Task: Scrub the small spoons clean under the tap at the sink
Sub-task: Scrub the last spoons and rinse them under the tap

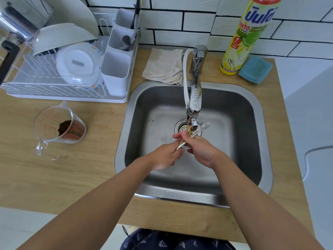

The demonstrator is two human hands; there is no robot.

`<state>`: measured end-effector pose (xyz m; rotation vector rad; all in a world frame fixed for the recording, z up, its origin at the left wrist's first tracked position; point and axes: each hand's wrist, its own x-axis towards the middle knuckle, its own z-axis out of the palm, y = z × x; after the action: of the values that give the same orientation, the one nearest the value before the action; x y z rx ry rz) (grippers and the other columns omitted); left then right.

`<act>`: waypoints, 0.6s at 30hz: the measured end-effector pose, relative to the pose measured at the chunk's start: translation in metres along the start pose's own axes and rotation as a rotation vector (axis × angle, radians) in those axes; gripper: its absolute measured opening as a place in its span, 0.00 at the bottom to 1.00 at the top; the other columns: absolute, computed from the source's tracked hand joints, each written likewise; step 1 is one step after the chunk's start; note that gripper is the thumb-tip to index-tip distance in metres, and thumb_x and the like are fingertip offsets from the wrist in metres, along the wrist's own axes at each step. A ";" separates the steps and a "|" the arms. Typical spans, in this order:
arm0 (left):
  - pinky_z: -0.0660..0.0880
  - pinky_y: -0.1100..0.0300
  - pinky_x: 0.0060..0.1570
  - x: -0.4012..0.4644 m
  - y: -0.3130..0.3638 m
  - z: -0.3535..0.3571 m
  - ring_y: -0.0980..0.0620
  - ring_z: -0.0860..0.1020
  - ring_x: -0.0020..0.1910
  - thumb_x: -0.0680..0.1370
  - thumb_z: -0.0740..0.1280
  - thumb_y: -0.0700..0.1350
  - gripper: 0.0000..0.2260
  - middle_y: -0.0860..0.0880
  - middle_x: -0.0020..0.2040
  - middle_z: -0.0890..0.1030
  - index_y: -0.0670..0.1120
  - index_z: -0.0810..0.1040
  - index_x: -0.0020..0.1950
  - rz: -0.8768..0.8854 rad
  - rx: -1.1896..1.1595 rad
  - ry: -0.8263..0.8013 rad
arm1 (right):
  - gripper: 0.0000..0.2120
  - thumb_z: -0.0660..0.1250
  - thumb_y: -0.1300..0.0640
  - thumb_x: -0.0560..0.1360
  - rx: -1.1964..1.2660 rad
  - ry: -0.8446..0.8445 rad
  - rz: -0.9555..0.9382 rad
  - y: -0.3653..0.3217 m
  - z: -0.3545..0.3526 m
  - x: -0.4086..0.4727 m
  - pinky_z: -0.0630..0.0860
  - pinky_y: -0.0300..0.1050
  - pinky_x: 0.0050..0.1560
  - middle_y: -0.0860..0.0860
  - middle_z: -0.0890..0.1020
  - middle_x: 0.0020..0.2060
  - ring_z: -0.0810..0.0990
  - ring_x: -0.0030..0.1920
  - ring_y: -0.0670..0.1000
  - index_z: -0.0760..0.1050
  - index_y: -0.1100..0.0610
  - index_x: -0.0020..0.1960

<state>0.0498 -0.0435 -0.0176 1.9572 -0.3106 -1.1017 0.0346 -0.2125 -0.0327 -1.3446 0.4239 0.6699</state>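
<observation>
Spoons (193, 132): small bundle, gold and silver-toned, angled up toward the tap (194, 98) nozzle above the drain (181, 128). Left hand (164, 156) closed around the handle ends; right hand (199, 150) curled over the bundle's middle, fingers wrapped. Both hands sit mid-basin; sink (252, 123) walls well apart from them on all sides. On the counter (90, 159): measuring jug (57, 127) left, dish rack (54, 73) behind it, folded cloth (164, 66), detergent bottle (246, 37), blue sponge (255, 69).

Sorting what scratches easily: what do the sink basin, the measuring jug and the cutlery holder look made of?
Grey sink basin: likely brushed stainless steel, dull metallic sheen. Clear measuring jug: see-through, glass or plastic, cannot tell. White cutlery holder: apparently matte plastic, opaque moulded walls.
</observation>
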 end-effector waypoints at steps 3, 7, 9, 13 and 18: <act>0.67 0.68 0.27 -0.006 -0.009 -0.006 0.55 0.69 0.32 0.84 0.56 0.52 0.08 0.51 0.39 0.73 0.55 0.71 0.47 -0.046 -0.007 0.017 | 0.10 0.65 0.46 0.83 0.155 0.105 -0.057 0.000 -0.009 0.001 0.69 0.45 0.47 0.43 0.87 0.53 0.82 0.54 0.47 0.80 0.47 0.60; 0.68 0.67 0.28 -0.019 -0.022 -0.015 0.54 0.69 0.34 0.84 0.57 0.54 0.09 0.49 0.41 0.74 0.52 0.71 0.49 -0.116 0.003 -0.016 | 0.13 0.64 0.58 0.84 0.191 0.257 -0.200 -0.001 -0.020 -0.001 0.71 0.37 0.34 0.48 0.87 0.48 0.81 0.39 0.46 0.75 0.49 0.67; 0.68 0.67 0.28 -0.022 -0.022 -0.015 0.55 0.68 0.34 0.83 0.58 0.56 0.09 0.49 0.41 0.74 0.52 0.71 0.50 -0.142 -0.021 -0.023 | 0.13 0.63 0.60 0.84 0.020 0.262 -0.233 -0.002 -0.018 0.001 0.73 0.36 0.35 0.52 0.87 0.49 0.82 0.40 0.45 0.79 0.56 0.66; 0.63 0.64 0.25 -0.022 -0.015 -0.013 0.55 0.65 0.30 0.80 0.58 0.64 0.19 0.50 0.37 0.72 0.49 0.73 0.49 -0.196 -0.189 0.008 | 0.11 0.66 0.61 0.83 -0.062 0.252 -0.267 -0.006 -0.009 0.004 0.74 0.33 0.34 0.46 0.87 0.38 0.83 0.38 0.42 0.81 0.55 0.63; 0.61 0.64 0.23 -0.020 -0.011 -0.013 0.55 0.64 0.27 0.81 0.59 0.62 0.17 0.52 0.33 0.72 0.48 0.70 0.47 -0.137 -0.328 0.021 | 0.08 0.69 0.63 0.81 0.011 0.310 -0.285 -0.008 -0.006 0.006 0.77 0.34 0.36 0.47 0.86 0.37 0.82 0.37 0.44 0.84 0.52 0.53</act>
<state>0.0466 -0.0179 -0.0112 1.7149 0.0178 -1.1387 0.0448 -0.2174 -0.0318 -1.4686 0.4706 0.2223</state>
